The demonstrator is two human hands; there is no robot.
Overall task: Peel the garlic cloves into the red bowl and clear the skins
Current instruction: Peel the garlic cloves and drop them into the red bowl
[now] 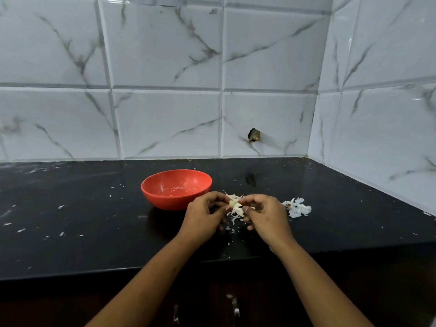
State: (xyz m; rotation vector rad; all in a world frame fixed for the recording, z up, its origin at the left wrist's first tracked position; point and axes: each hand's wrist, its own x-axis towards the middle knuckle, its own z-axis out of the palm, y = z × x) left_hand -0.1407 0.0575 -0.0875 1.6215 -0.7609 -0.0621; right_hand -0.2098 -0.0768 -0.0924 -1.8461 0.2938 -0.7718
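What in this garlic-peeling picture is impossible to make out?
Head view, the only one:
garlic clove: mostly covered by the pinching fingers of the left hand and right hand; how much skin remains is unclear.
red bowl: pale bits inside are too small to tell cloves from scraps.
pile of skins: its left edge runs behind the right hand.
dark object on the wall: too small to identify.

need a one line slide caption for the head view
Left hand and right hand pinch a garlic clove beside the red bowl, a skin pile on the black counter.
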